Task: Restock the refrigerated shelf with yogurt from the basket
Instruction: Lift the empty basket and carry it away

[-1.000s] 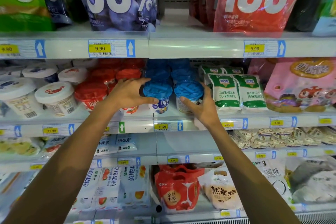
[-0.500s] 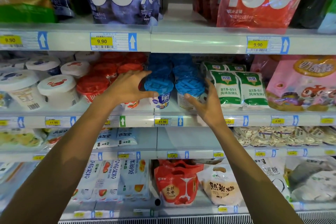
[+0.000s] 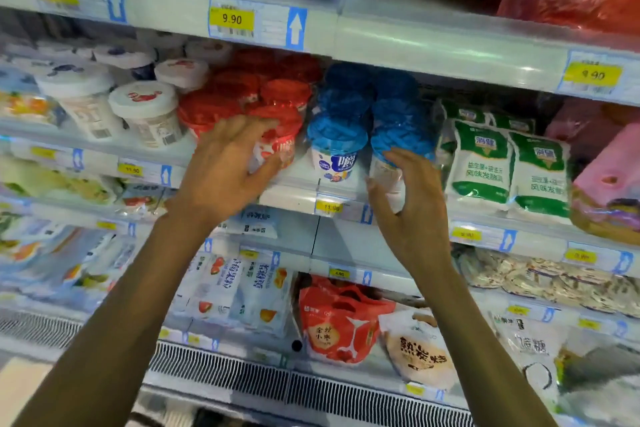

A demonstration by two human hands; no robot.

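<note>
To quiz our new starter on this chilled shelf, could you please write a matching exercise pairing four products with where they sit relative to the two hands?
Things:
1. front red-lidded clear yogurt cup
2. blue-lidded white yogurt cup showing its label
3. green-and-white pouches
4. white-lidded paper tub

Places:
A. right of the right hand
B. between the two hands
C. partly behind the left hand
D. left of the left hand

Pairs: 1-C, 2-B, 3-A, 4-D.
</note>
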